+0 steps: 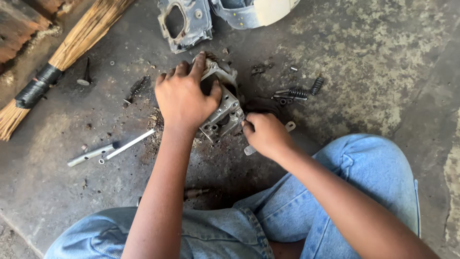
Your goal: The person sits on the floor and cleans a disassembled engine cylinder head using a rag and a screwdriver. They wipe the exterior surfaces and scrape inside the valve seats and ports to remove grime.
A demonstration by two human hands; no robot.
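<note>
Centrally, a grey metal engine part [223,108] is gripped from above by the left hand [184,98]; just lower right, a small metal tool [250,149] is clenched in the right hand [266,134].

Concrete floor [373,57] is pretty grimy, dark oil stains all over. A straw broom [62,52] with black tape round it lies top left, next to some wood [19,19]. A valve [85,74] stands near it, and a spring [138,88] just right of that. Two metal rods [110,149] lie side by side at left. Two more springs [306,88] sit at right (one straight, one tilted), small bolts [293,68] nearby. Up top there's a grey metal cover [184,21] touching a blue-and-cream part [254,10].
</note>
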